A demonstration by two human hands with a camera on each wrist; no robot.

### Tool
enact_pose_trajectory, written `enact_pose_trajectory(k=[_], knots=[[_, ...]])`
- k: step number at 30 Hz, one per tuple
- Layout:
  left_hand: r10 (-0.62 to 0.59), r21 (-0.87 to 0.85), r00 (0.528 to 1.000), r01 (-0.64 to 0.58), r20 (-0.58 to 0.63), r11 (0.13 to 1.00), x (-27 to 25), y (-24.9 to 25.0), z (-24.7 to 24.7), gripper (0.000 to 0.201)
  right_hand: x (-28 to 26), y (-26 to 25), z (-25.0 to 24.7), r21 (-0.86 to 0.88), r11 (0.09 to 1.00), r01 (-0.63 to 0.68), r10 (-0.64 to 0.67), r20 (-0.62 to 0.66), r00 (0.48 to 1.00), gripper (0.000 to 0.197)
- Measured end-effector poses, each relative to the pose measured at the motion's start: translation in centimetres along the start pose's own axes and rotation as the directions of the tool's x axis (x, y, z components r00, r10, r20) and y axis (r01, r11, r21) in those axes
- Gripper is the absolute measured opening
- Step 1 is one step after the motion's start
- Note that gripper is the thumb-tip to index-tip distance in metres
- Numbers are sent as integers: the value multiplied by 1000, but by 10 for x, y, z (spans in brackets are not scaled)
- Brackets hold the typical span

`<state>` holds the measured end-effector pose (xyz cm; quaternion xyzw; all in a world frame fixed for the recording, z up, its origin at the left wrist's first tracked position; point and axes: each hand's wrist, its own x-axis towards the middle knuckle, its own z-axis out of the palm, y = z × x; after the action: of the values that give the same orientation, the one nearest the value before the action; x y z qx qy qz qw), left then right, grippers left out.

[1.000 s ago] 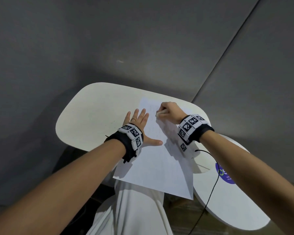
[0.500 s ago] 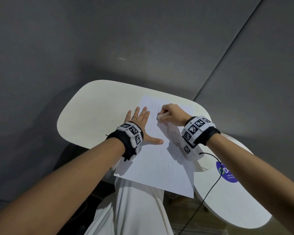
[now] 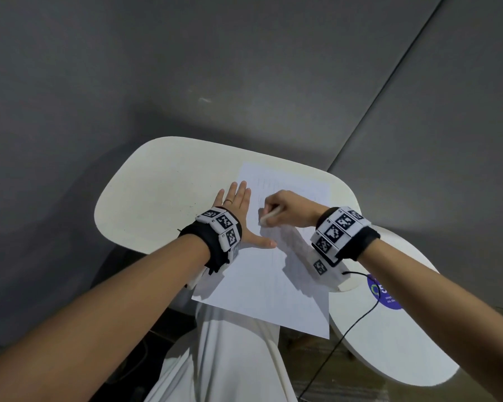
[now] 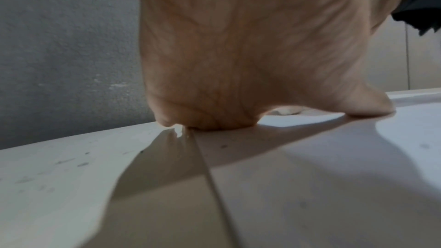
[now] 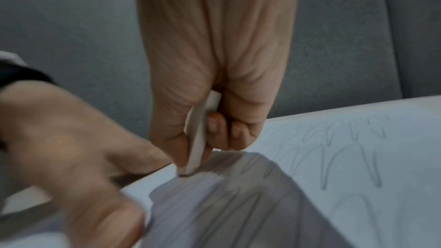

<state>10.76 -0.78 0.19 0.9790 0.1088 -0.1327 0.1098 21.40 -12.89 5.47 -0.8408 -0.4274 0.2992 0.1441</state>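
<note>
A white sheet of paper [image 3: 273,274] with faint pencil lines lies on a small cream table [image 3: 163,187], its near corner hanging over the table's edge. My left hand [image 3: 238,210] lies flat on the paper's left edge, fingers straight and thumb spread. My right hand [image 3: 285,210] pinches a flat white eraser [image 3: 269,216] whose lower end touches the paper. In the right wrist view the eraser [image 5: 199,139] sits between thumb and fingers, its tip on the paper [image 5: 334,167] beside pencil strokes. The left wrist view shows my palm [image 4: 238,54] pressed on the paper [image 4: 310,176].
A second round white table [image 3: 389,343] with a blue sticker [image 3: 385,291] stands lower at the right. A thin black cable [image 3: 357,317] runs from my right wristband across it. Grey walls close in behind. White clothing covers my lap below the paper.
My right hand has slid the eraser toward me and slightly left down the paper. The left hand stays flat on the sheet.
</note>
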Motion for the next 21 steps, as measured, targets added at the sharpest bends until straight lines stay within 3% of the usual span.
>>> enact_pose_trajectory(k=[2,5,7,9,11,13,15,18,21], knots=[[1,10,1000,-1,3,1000,0,0,0,135,6,0,-4,-17,1000,4,-5,-36,999,24],[-6,16,1000,6,5,1000,-3,1,-2,135,33,-1,-17,-38,998,-51,38,-277,960,31],[-14,14,1000,14,3,1000,-4,2,-4,135,40,-4,-21,-59,996,-70,45,-348,936,32],[-14,13,1000,13,3,1000,-4,3,-4,135,33,-3,-19,-85,994,-70,46,-256,965,27],[-11,10,1000,11,5,1000,-3,2,-4,135,21,0,-14,-79,996,-48,44,-60,997,21],[-8,13,1000,8,10,1000,-3,0,-4,136,15,3,-10,-65,997,-29,31,36,999,17],[-1,15,1000,0,18,1000,-3,0,-5,135,23,4,-14,-88,996,-28,24,-43,999,11],[-6,12,1000,6,23,1000,-4,0,-6,136,40,-1,-22,-90,994,-64,38,-267,963,19],[-12,4,1000,12,16,1000,-4,0,-5,136,35,-4,-17,-62,997,-36,22,-225,974,18]])
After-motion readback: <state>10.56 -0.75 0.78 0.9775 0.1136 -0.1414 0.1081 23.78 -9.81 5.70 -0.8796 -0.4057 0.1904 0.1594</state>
